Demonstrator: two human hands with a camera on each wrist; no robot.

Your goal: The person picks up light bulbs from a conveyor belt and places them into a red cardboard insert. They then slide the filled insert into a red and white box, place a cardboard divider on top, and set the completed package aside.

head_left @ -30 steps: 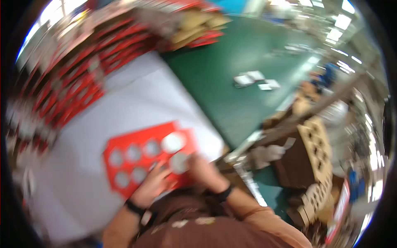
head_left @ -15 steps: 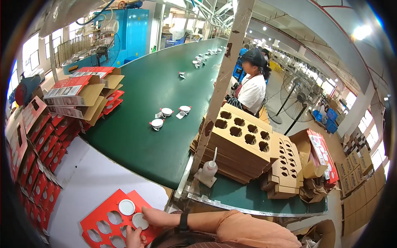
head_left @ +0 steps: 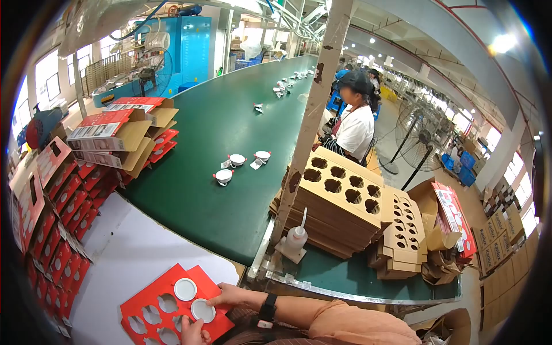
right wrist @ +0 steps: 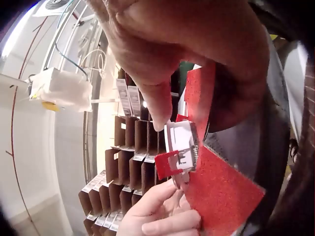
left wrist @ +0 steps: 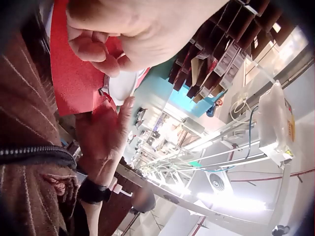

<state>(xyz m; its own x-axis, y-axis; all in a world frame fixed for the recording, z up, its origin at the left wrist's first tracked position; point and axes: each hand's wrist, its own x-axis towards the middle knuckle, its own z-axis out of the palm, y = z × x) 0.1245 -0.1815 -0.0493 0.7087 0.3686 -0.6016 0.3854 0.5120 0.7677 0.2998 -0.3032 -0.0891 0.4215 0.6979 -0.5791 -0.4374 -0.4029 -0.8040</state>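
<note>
A red cardboard insert [head_left: 164,284] with two rows of round holes is held low over the white board. Two round white downlights sit in its holes at one end: an outer one [head_left: 185,289] and one nearer my body [head_left: 202,310]. My right hand [head_left: 230,296] grips that nearer downlight, its thumb on the rim and its other fingers behind the card. In the right wrist view the downlight's body [right wrist: 182,142] shows edge-on, with a red clip [right wrist: 168,165] sticking out. My left hand [head_left: 194,333] pinches at the same downlight's lower edge with curled fingers.
Red boxes [head_left: 60,253] are stacked along the left. A green conveyor belt [head_left: 190,201] carries several loose downlights [head_left: 223,176]. At right stand tan hole-punched inserts [head_left: 339,184], a white squeeze bottle [head_left: 296,237] and a metal post [head_left: 310,115]. A seated person [head_left: 353,126] is beyond.
The head view has lifted from a blurred downward look to the belt and room, then shifted slightly. Both hands stay at the same downlight in the insert.
</note>
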